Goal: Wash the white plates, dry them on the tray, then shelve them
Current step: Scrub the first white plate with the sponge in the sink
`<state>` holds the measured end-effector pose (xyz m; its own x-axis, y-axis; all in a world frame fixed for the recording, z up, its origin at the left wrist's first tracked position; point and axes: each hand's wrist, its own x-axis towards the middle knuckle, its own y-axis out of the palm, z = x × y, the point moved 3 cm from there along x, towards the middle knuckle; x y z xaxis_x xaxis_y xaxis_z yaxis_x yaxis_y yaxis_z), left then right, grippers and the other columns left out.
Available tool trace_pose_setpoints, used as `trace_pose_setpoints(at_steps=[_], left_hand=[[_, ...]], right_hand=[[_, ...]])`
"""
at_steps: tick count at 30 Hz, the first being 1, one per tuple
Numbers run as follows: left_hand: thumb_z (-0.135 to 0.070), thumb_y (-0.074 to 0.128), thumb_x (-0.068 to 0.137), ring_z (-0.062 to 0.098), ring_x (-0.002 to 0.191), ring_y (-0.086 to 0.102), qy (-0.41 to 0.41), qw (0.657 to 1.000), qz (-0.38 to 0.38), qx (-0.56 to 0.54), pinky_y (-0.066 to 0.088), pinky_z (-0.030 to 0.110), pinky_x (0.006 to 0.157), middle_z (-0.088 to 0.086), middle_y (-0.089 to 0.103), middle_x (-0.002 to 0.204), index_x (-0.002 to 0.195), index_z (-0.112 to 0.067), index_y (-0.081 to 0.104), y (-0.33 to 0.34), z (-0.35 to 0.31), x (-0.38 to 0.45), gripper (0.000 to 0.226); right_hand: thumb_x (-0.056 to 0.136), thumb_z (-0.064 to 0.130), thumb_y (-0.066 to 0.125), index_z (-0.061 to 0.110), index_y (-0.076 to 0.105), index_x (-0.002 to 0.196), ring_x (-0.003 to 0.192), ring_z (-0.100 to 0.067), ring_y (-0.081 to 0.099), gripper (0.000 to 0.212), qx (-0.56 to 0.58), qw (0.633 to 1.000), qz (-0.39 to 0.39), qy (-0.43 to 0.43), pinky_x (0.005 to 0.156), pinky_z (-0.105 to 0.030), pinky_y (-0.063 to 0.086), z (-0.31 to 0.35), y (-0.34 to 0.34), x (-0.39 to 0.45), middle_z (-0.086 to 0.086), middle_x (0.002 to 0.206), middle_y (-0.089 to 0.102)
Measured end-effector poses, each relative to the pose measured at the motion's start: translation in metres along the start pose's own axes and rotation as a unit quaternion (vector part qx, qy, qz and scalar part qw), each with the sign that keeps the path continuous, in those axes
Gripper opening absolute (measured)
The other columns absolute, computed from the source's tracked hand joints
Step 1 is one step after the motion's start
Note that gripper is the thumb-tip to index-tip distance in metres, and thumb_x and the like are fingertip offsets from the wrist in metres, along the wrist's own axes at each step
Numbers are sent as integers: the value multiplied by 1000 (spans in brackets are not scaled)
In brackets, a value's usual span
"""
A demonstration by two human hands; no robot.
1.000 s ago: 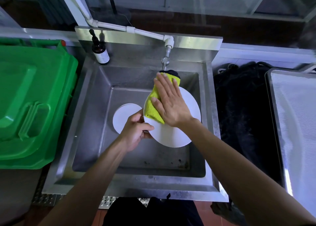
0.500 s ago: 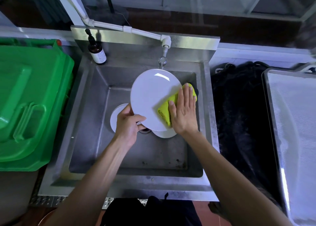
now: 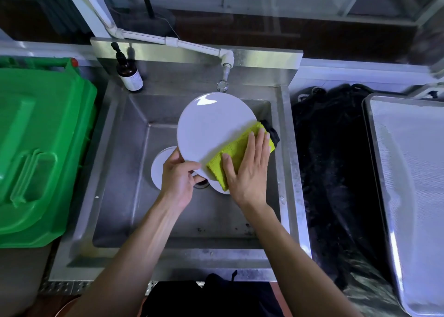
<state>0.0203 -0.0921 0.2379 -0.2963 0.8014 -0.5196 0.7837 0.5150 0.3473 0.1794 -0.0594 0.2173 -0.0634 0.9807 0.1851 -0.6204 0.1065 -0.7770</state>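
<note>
Plate point(image 3: 211, 129) sits tilted at frame centre over the sink point(image 3: 115, 172), its lower edge pinched by the left hand point(image 3: 177, 180). The right hand point(image 3: 249, 172), fingers straight, presses a yellow cloth point(image 3: 230, 155) flat onto it.

Steel sink point(image 3: 115, 196): two white plates point(image 3: 158, 168) flat on basin floor (partly hidden, near drain); brown pump bottle point(image 3: 128, 73) upright on back-left ledge. Metal tray point(image 3: 408, 172) on surface at right.

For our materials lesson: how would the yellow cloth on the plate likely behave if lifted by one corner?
The yellow cloth is probably floppy: it lies folded under the flat right hand. It likely drapes, since it overhangs the white plate.
</note>
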Motion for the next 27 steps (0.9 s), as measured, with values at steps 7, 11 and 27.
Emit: trace_pose_setpoints(at_steps=[7, 11, 27], left_hand=[[13, 54, 66, 33, 83, 62, 18, 999, 0, 27, 47, 45, 73, 17, 68, 95, 101, -4, 67, 11, 4, -7, 40], [6, 56, 58, 30, 76, 55, 11, 999, 5, 50, 39, 41, 67, 15, 59, 89, 95, -1, 61, 16, 8, -8, 38], [3, 59, 65, 29, 82, 67, -42, 984, 135, 109, 58, 42, 64, 13, 70, 94, 104, -8, 66, 1, -10, -2, 42]], right_hand=[[99, 53, 28, 1, 4, 159, 154, -29, -16, 84, 33, 986, 48, 155, 126, -46, -6, 10, 7, 3, -17, 168, -11], [97, 48, 13, -2, -1, 158, 155, -31, -14, 80, 32, 982, 46, 181, 125, -44, -9, 12, 12, 17, -18, 168, -10], [99, 21, 31, -6, 16, 157, 156, -37, 0, 66, -15, 952, 133, -275, 125, -56, 9, 33, -4, 67, -23, 167, 7]])
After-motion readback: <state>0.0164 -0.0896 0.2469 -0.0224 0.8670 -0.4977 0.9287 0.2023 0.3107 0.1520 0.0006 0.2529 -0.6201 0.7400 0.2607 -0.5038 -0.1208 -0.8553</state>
